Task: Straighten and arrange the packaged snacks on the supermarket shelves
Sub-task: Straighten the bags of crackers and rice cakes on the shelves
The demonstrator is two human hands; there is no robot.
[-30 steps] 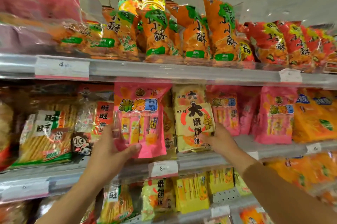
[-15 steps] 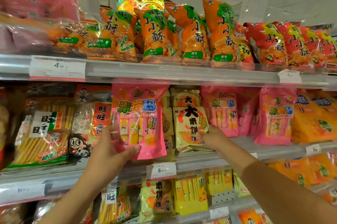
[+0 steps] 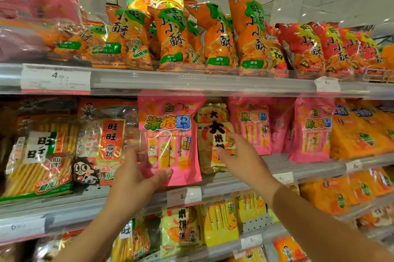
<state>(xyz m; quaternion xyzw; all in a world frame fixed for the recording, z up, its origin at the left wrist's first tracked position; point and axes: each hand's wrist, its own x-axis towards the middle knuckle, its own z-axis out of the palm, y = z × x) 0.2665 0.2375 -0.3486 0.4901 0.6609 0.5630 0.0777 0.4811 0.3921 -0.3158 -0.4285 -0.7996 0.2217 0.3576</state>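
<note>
Left hand [image 3: 136, 178] grips pink snack bag [image 3: 170, 140]; right hand [image 3: 241, 155], fingers apparently relaxed, touches cream bag [image 3: 210, 131].

You can read "4.50" on the upper shelf tag [image 3: 55, 78], "小小酥" on the orange bags [image 3: 173, 37], and perhaps "8" on the middle tag [image 3: 183, 196].

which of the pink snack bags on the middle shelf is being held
The leftmost pink bag, gripped at its lower left corner by the left hand. The other pink bags farther right stand untouched.
</note>
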